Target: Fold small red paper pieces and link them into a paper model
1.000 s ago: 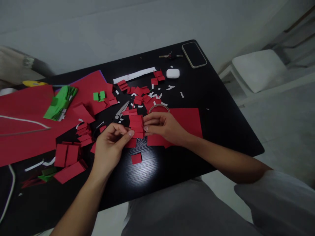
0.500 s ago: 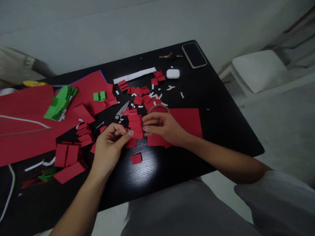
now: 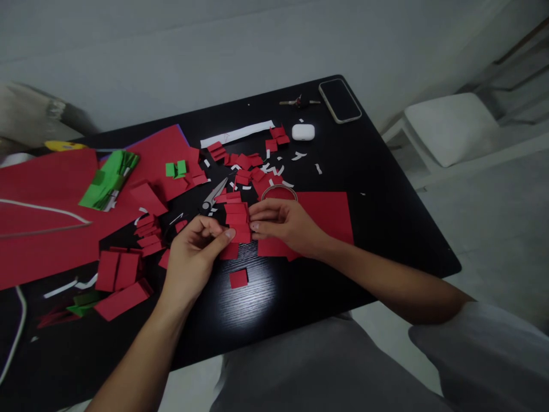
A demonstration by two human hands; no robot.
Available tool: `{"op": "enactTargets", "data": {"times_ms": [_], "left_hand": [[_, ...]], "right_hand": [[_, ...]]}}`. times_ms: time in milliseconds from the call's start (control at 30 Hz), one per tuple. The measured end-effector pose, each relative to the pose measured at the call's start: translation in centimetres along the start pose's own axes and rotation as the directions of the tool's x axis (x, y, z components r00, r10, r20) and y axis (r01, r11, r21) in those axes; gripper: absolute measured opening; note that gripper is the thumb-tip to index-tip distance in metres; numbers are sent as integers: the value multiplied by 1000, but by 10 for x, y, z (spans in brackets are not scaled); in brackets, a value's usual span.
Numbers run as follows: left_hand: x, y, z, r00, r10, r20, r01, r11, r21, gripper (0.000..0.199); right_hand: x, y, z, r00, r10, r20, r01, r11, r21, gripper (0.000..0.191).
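Observation:
A folded red paper piece [image 3: 237, 220] is between my hands, above the black table. My left hand [image 3: 198, 246] pinches its lower left edge between thumb and fingers. On its right edge, the thumb and fingertips of my right hand [image 3: 291, 226] close on the paper. Behind my right hand a ring-shaped roll [image 3: 279, 187] lies partly on a flat red sheet [image 3: 328, 217]. Scissors [image 3: 213, 194] rest just beyond my left hand. One small red square [image 3: 238, 278] sits alone nearer to me.
Red sheets [image 3: 43, 212], a green paper bundle [image 3: 109, 180] and folded red pieces [image 3: 118, 270] cover the left. White scraps, a white strip [image 3: 237, 134], a white case [image 3: 303, 132], keys [image 3: 300, 102] and a phone [image 3: 340, 100] lie farther back on the table [image 3: 407, 240].
The view has shifted slightly, so the table items appear a little lower. Both hands keep nearly the same hold on the red paper.

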State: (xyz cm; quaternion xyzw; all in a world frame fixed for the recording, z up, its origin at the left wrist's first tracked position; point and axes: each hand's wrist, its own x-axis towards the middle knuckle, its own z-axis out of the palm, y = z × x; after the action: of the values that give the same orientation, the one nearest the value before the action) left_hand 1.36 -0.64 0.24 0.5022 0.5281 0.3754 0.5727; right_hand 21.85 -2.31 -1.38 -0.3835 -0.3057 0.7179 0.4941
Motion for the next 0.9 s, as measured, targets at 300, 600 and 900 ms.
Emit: {"op": "enactTargets", "data": {"times_ms": [300, 600, 900], "left_hand": [[-2, 2, 4, 996, 83, -25, -81, 994, 76, 24], [-5, 1, 6, 992, 124, -22, -119, 981, 155, 24], [-7, 3, 7, 990, 19, 143, -42, 986, 160, 24]], "right_hand": [[-3, -1, 3, 999, -49, -23, 46, 993, -112, 34], [-5, 10, 8, 985, -99, -144, 71, 980, -184, 38], [-6, 0, 4, 999, 0, -49, -11, 977, -213, 59]]}}
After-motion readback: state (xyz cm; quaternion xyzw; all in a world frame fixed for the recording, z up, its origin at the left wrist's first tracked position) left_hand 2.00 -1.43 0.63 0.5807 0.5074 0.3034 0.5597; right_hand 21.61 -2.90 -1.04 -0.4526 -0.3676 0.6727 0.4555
